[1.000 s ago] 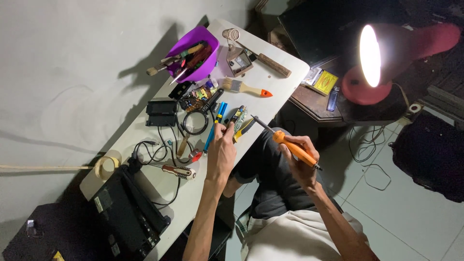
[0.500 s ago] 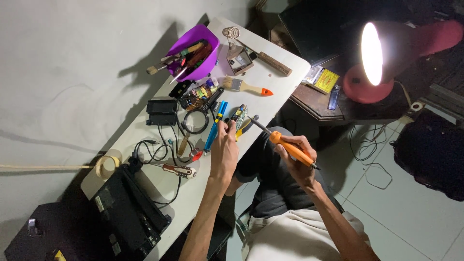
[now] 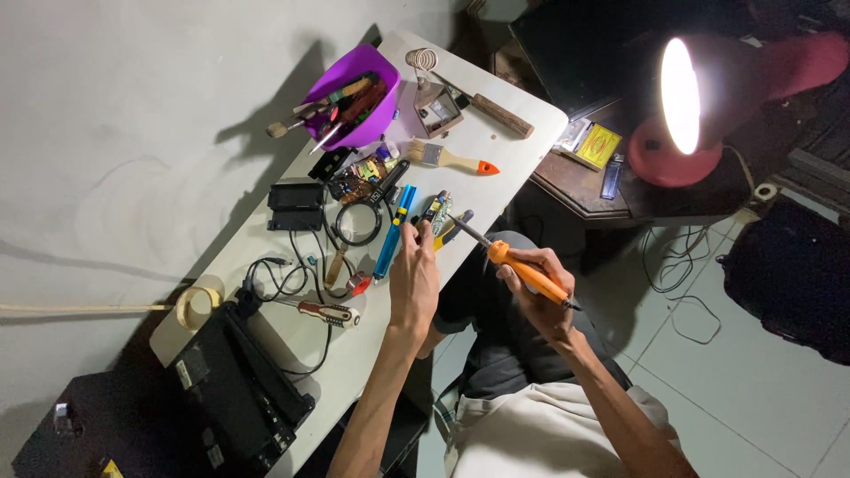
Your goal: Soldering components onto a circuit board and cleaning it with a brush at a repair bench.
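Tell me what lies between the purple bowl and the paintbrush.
Head view: a small metal stand with a wire coil lies between the purple bowl and the paintbrush.

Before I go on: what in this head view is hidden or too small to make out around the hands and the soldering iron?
- Whatever the left hand pinches: covered by its own fingers.
- Tip of the orange soldering iron in the right hand: too thin to tell if it touches anything.
- Small parts beside the black ring: too small.
- Contents of the purple bowl: partly overlapping, in shadow.
- Black case: cut off by the bottom edge.
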